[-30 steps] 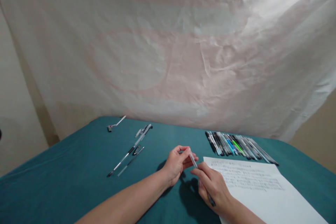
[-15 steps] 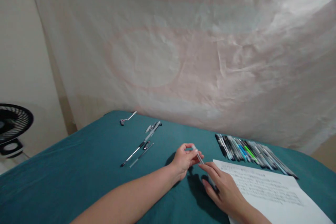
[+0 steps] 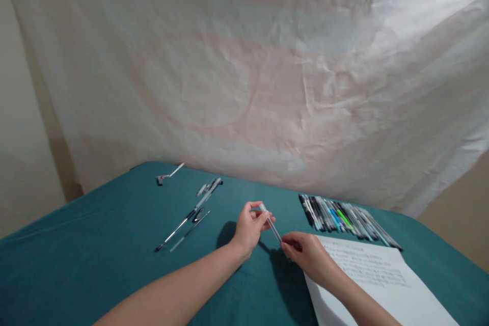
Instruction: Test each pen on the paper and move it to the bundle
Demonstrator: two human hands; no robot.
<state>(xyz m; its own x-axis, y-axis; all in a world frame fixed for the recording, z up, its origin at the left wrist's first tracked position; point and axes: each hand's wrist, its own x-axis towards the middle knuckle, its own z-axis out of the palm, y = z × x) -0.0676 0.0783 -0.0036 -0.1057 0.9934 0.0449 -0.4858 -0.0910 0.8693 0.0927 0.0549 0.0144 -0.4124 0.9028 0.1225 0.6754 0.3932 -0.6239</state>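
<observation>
Both hands hold one thin clear pen (image 3: 272, 225) slanted above the teal tablecloth (image 3: 95, 244). My left hand (image 3: 249, 227) pinches its upper end with thumb and fingertips. My right hand (image 3: 305, 257) is closed round its lower end, which is hidden in the fingers. The right wrist lies over a white sheet of paper (image 3: 376, 280) with handwritten lines.
A row of several pens (image 3: 344, 216) lies behind the paper at the right. Loose pens and pen parts (image 3: 191, 214) lie left of my hands, with one more piece (image 3: 168, 175) near the table's far corner. A wrinkled white sheet (image 3: 244, 71) hangs behind the table.
My hands have drawn further apart along the pen, so more of its barrel shows between them. The camera swung left, showing a fan, then back.
</observation>
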